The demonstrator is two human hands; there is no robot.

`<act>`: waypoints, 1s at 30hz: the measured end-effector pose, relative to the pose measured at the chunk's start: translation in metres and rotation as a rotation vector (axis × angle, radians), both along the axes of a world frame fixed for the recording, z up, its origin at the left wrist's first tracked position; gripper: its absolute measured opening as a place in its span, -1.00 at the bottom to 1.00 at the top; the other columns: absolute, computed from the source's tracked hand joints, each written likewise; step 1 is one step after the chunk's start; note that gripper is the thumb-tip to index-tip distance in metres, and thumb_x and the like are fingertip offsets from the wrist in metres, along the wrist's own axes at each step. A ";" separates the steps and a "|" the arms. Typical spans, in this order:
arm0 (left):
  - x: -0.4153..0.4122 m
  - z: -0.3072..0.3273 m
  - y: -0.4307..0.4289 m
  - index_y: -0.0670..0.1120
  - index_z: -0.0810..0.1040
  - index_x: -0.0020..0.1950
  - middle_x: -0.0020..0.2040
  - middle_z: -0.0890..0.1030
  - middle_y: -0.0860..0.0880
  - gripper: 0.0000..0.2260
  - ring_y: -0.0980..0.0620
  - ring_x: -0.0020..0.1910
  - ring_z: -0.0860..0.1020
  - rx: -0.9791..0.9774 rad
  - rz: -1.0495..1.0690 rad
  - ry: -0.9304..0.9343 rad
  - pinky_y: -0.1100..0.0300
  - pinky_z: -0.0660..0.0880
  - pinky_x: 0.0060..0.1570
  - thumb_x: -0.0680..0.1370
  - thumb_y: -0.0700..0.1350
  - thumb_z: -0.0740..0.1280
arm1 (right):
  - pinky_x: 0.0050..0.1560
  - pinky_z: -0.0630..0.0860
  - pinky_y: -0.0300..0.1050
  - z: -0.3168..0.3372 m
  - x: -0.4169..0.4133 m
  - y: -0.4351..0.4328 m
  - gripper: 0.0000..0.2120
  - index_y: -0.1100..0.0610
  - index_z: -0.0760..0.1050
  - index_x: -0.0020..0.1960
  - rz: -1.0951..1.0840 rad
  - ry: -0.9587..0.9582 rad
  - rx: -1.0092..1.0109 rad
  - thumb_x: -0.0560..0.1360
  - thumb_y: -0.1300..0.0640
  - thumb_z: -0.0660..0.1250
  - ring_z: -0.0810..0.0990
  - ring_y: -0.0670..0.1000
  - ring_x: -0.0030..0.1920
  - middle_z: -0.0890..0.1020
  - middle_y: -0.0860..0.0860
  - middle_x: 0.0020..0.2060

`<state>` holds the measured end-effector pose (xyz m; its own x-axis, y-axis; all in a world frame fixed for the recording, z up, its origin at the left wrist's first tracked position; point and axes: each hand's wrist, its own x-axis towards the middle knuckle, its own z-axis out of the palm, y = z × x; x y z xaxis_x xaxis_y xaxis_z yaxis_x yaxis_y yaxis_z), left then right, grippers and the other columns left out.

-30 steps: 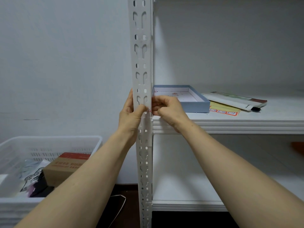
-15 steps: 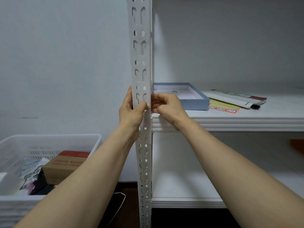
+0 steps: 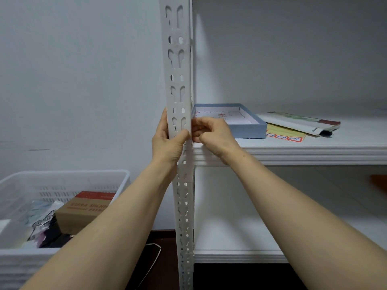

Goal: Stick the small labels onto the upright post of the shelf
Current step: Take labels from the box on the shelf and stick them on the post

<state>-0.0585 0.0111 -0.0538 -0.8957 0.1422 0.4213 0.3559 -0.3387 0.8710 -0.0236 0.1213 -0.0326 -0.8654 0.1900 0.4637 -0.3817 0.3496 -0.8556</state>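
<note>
Plain wall (image 3: 73, 80) behind; label sheet (image 3: 284, 136) lay on the shelf (image 3: 314, 151) by a blue box (image 3: 249, 130). Left hand (image 3: 167, 145) gripped the post (image 3: 178, 65), thumb across its front; right hand (image 3: 213, 132) curled at its edge, couldn't tell around what.

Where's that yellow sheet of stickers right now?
The yellow sheet lies on the shelf, just right of the shallow blue box, tucked partly under a white packet.
</note>
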 end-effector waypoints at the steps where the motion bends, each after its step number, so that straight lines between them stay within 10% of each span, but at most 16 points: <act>1: 0.000 0.000 0.000 -0.01 0.38 0.43 0.10 0.64 -0.06 -0.37 0.11 -0.07 0.61 -0.003 0.000 0.004 0.12 0.58 0.07 0.40 -0.41 0.26 | 0.04 0.59 -0.04 0.000 0.000 0.000 -0.56 0.14 0.57 -0.02 -0.001 0.002 0.003 0.35 0.56 0.14 0.63 0.05 -0.12 0.63 0.00 -0.23; 30: 0.000 -0.001 -0.003 -0.02 0.39 0.42 0.15 0.63 -0.12 -0.38 -0.06 0.11 0.62 0.001 -0.047 0.007 0.01 0.55 0.15 0.41 -0.42 0.29 | 0.03 0.59 -0.03 -0.001 -0.002 0.002 -0.56 0.10 0.57 -0.06 -0.004 0.022 0.030 0.33 0.55 0.15 0.63 0.04 -0.12 0.63 -0.04 -0.25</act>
<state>-0.0588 0.0079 -0.0547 -0.8849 0.1843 0.4277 0.3456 -0.3559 0.8683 -0.0261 0.1233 -0.0338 -0.8541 0.1793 0.4882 -0.3990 0.3762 -0.8362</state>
